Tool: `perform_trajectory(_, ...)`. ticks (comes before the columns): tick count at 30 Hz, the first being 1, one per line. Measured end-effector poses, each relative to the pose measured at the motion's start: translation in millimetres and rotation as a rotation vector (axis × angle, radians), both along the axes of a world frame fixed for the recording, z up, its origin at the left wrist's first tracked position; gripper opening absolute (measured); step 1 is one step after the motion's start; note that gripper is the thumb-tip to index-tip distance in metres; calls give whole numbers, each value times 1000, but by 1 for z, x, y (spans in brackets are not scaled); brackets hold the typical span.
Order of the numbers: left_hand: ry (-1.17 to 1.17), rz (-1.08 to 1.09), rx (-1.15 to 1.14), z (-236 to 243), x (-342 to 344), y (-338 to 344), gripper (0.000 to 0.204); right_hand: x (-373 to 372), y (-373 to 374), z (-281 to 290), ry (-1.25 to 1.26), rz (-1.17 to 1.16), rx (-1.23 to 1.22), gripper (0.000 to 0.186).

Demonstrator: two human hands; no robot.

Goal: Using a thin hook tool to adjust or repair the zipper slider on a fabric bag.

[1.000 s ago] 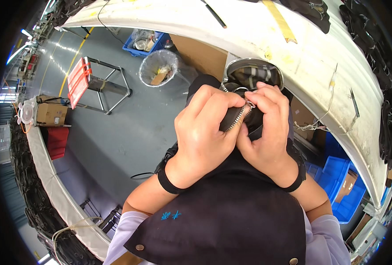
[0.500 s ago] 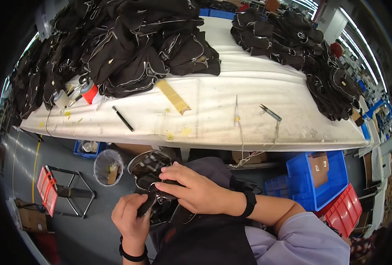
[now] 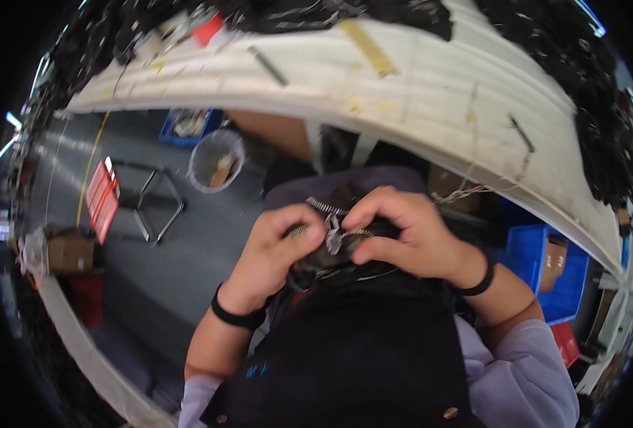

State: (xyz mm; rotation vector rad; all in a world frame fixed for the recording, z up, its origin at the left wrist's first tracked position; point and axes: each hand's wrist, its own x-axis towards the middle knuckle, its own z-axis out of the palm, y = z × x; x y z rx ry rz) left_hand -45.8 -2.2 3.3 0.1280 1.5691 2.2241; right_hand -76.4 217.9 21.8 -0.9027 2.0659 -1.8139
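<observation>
A dark zippered fabric bag point(image 3: 318, 269) lies over my lap, partly hidden beneath my hands and blurred. My left hand point(image 3: 277, 242) pinches the zipper's left side between thumb and fingers. On the other side, my right hand point(image 3: 410, 232) grips the zipper edge with thumb and curled forefinger. Between the two hands a shiny metal zipper slider point(image 3: 333, 237) shows, with toothed zipper tape point(image 3: 327, 207) running above it.
Ahead curves a table with a white cover point(image 3: 316, 75), bearing piles of black zippered goods point(image 3: 544, 64), a yellowish strip point(image 3: 368, 48), a dark pen-like stick point(image 3: 267, 65) and corded snips point(image 3: 522, 133). A waste bin point(image 3: 217, 160), a red-topped stool point(image 3: 103, 200) and a blue crate point(image 3: 572, 274) stand lower down.
My view has tipped down and turned. Both hands and the bag now sit further right in view, close to my body. The right hand has come off the bag's top onto the zipper edge.
</observation>
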Motion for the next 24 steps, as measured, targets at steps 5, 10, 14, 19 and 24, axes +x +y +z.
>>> perform_trajectory(5, -299, 25, 364, 2, 21, 9, 20, 3, -7, 16, 175, 128, 101, 23)
perform_trajectory(10, -171, -7, 377, 1, 34, 10, 20, 14, -8, 9, -47, 179, -46, 15)
perform_trajectory(14, 76, 77, 72, 13, 34, 2, 22, 27, -11, 5, -113, 92, -104, 14)
perform_trajectory(19, 969, 183, -694, 47, 16, -16, 26, 27, -13, 5, -37, 46, -41, 16)
perform_trajectory(24, 906, -82, -843, 64, 5, -18, 14, 26, -19, 5, -39, 59, 17, 16)
